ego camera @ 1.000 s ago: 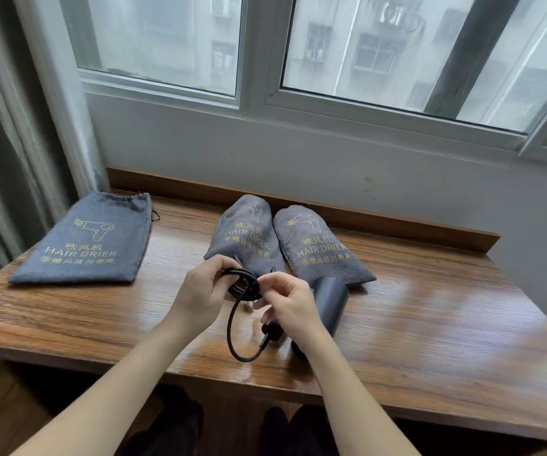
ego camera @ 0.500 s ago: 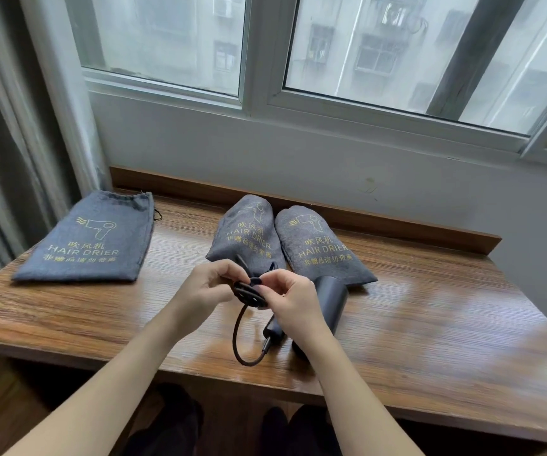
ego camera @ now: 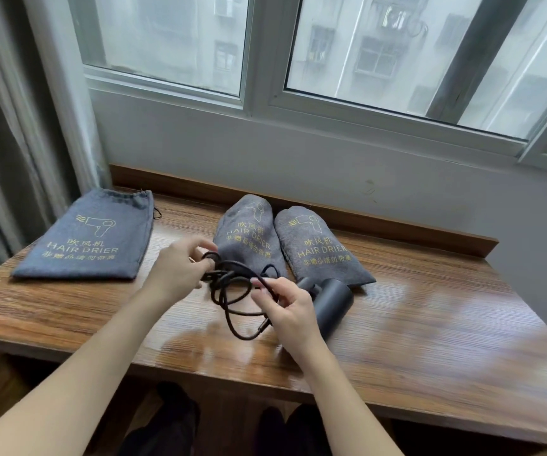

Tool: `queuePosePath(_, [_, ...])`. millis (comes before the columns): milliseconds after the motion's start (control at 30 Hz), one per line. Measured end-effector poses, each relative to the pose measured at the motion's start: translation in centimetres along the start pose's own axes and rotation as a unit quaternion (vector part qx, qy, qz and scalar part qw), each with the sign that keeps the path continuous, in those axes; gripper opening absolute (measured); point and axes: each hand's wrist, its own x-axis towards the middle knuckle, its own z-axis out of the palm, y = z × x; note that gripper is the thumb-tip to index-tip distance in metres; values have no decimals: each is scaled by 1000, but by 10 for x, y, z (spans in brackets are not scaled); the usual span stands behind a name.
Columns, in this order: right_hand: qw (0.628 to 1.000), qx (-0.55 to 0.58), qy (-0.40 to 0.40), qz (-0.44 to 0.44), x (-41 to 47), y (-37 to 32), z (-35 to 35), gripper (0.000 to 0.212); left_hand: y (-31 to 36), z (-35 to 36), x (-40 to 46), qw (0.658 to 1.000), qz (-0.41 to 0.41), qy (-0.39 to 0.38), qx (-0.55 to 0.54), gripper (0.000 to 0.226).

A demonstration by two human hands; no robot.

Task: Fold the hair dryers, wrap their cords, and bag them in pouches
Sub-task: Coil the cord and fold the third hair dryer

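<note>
L hand [ego camera: 180,271] & R hand [ego camera: 290,307] pinch cord [ego camera: 232,291]; dryer [ego camera: 329,302] just in front of 2 stuffed pouches [ego camera: 318,245], flat pouch [ego camera: 91,238] left.

We see soft, grey daylight coming through the window [ego camera: 331,51] at twelve o'clock, leaving the scene evenly lit with faint shadows. Pale glare sheens the wooden table [ego camera: 430,324] toward four o'clock. Motion blur smears the left hand [ego camera: 180,271], and straight lines bow near the frame's edges.
</note>
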Motion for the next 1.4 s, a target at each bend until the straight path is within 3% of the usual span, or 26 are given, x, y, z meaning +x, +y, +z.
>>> queuePosePath(100, [994,85,-18,59,2,-9,3,24,6,3,-4,998,15,-43,48,20])
queuePosePath(167, [983,136,-52,112,5,-18,4,34,6,8,-7,997,8,-69,19,21])
queuePosePath(300, [991,-68,-88,74,10,-22,7,42,5,19,-12,995,10,-98,-7,26])
queuePosePath(400, [988,-95,-101,62,12,-22,8,32,5,25,-14,998,12,-67,-2,27])
queuePosePath(600, [982,112,-19,150,9,-24,5,37,-1,25,-11,996,-43,-63,-53,12])
queuePosePath(767, [977,137,63,150,0,-19,17,32,-3,27,-13,994,-60,-61,-70,13])
queuePosePath(900, [984,123,44,123,0,-21,15,32,-3,24,-19,977,-114,-137,-121,16])
queuePosePath(1100, [916,332,61,216,3,-20,18,29,-4,21,-19,939,-175,-175,-240,20])
queuePosePath(1233, [963,193,-23,187,-1,-22,11,28,-14,23,-17,916,-215,-119,-316,18])
queuePosePath(1400, [988,-7,-105,117,7,-26,-2,9,-15,27,-19,962,-142,-80,-218,14])
